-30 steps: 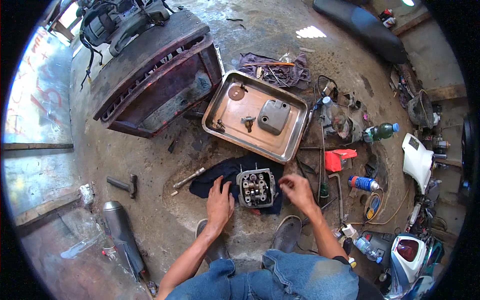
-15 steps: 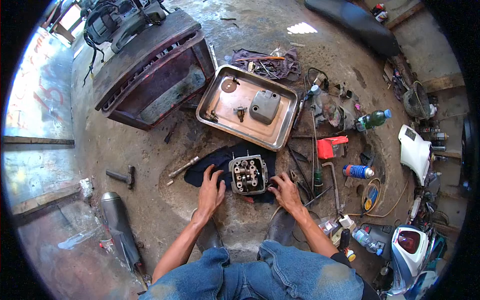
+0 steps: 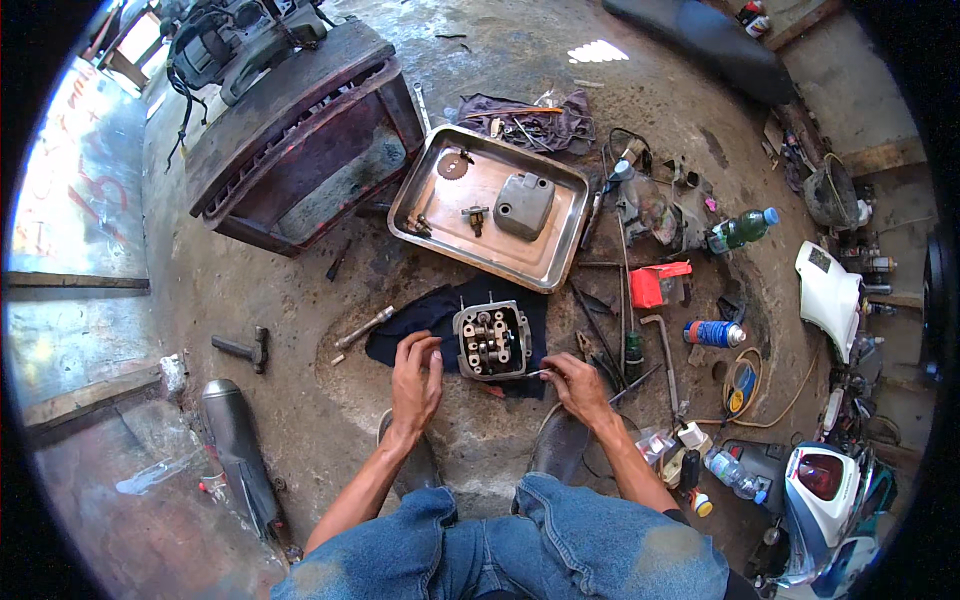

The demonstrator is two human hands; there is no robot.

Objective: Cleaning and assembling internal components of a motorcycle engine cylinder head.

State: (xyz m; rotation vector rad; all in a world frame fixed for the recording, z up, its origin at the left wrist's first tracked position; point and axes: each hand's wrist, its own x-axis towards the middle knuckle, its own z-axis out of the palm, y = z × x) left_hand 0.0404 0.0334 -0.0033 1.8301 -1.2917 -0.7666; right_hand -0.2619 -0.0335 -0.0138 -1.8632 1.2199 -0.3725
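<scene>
An engine cylinder head (image 3: 492, 340), its valve gear facing up, rests on a dark cloth (image 3: 405, 330) in front of my boots. Just left of it is my left hand (image 3: 415, 385), with loosely bent fingers, nothing in them, over the cloth's edge. My right hand (image 3: 577, 388) is closed in a pinch at the head's lower right corner. A thin pale rod (image 3: 538, 374) sticks out of that pinch toward the casting; whether it touches, I cannot tell. Beyond the cloth lies a metal tray (image 3: 470, 262) with a valve cover (image 3: 524, 206), a sprocket (image 3: 453, 166) and small metal parts (image 3: 476, 219).
A hammer (image 3: 245, 349) and a socket tool (image 3: 366, 326) lie at the left, near an exhaust muffler (image 3: 232, 425). At the right are pliers (image 3: 594, 352), an L-shaped bar (image 3: 664, 365), a red box (image 3: 659, 285), a blue spray can (image 3: 714, 333) and a green bottle (image 3: 742, 231).
The view has shifted slightly. My right hand's fingers have drawn into a pinch with the thin pale rod now showing. My left hand stays beside the cylinder head, fingers closer together.
</scene>
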